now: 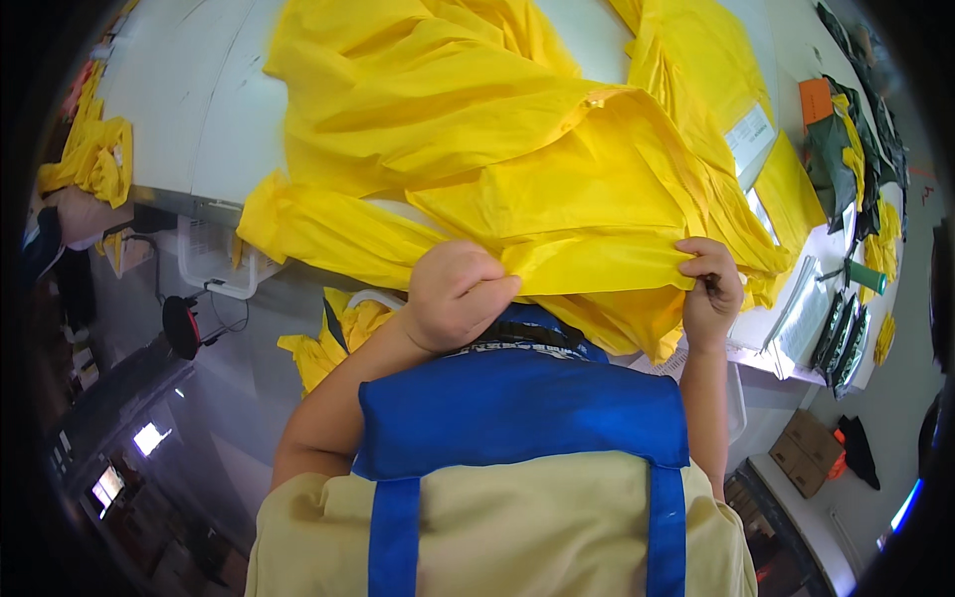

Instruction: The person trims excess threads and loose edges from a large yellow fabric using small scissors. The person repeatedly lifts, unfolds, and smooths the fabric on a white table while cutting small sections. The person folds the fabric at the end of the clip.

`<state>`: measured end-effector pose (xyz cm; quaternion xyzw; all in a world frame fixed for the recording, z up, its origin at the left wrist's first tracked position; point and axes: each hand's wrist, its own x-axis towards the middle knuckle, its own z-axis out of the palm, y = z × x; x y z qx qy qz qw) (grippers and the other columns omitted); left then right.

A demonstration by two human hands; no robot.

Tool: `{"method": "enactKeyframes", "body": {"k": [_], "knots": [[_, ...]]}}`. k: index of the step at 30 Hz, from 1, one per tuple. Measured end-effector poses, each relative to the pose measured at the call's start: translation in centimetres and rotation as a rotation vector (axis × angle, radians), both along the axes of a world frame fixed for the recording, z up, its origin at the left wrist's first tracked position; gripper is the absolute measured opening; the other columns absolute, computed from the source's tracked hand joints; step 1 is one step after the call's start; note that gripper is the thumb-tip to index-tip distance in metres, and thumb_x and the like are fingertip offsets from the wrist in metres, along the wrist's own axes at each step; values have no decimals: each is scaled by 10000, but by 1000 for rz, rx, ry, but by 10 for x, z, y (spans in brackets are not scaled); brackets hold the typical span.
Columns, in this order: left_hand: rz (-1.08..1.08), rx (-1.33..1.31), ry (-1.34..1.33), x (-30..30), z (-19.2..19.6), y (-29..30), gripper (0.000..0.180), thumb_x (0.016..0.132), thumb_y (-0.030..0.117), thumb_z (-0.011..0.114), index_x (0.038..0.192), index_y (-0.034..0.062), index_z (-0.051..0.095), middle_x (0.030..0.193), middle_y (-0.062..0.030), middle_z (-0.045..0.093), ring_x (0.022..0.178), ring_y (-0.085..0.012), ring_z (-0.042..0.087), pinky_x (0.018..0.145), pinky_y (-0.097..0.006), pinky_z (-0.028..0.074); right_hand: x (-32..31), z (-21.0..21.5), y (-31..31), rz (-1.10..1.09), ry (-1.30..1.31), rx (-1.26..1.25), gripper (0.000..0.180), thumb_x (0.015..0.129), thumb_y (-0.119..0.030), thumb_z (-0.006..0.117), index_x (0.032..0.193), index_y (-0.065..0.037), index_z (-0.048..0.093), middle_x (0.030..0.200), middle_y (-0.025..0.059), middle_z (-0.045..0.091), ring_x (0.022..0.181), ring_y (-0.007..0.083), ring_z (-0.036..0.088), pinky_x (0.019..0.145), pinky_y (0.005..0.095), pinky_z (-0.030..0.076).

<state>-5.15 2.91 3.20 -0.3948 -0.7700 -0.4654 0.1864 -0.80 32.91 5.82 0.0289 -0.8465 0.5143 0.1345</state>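
Observation:
A large yellow garment (438, 119) of thin, smooth fabric lies crumpled over the white table, its near part hanging past the front edge. My left hand (460, 294) is closed in a pinch on the garment's near edge. Farther right, my right hand (712, 289) grips the same edge between thumb and curled fingers. The edge is stretched nearly straight between my two hands. A folded seam runs across the cloth just above it. Behind my left hand, part of the fabric droops below the table, and my blue apron (527, 418) hides some of it.
The white table (199, 90) shows at the left. Under it hangs a clear plastic bin (221, 261) beside more yellow cloth. At the right lie a white paper label (751, 134), dark plastic packages (844, 343) and a green roll (865, 277). Cardboard boxes (806, 453) stand lower right.

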Motion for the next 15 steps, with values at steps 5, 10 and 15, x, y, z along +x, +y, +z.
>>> {"method": "enactKeyframes", "body": {"k": [5,10,15], "knots": [[617,-519,-11,-16,-29,-72,540,702,226,761,1173,101,528,1043,-122,566,989,-333,528,860,-416,419,-1,-21,19,-73,-161,-202,336,703,203,378,887,-17,553,1033,71,598,914,118,544,796,208,404],[1390,-785,-620,-38,-79,-195,658,765,226,724,1321,100,397,1148,-165,551,1073,-317,509,926,-407,408,-21,-18,26,-363,-269,-29,281,800,110,434,1005,-19,575,926,-26,566,619,10,377,572,159,300],[1005,142,-660,-39,-36,-191,451,801,8,666,1190,0,437,1089,-89,549,997,-137,517,839,-248,437,-36,23,-30,-297,-147,-220,177,849,26,495,989,-34,586,784,-42,522,550,0,349,494,158,246]]}}
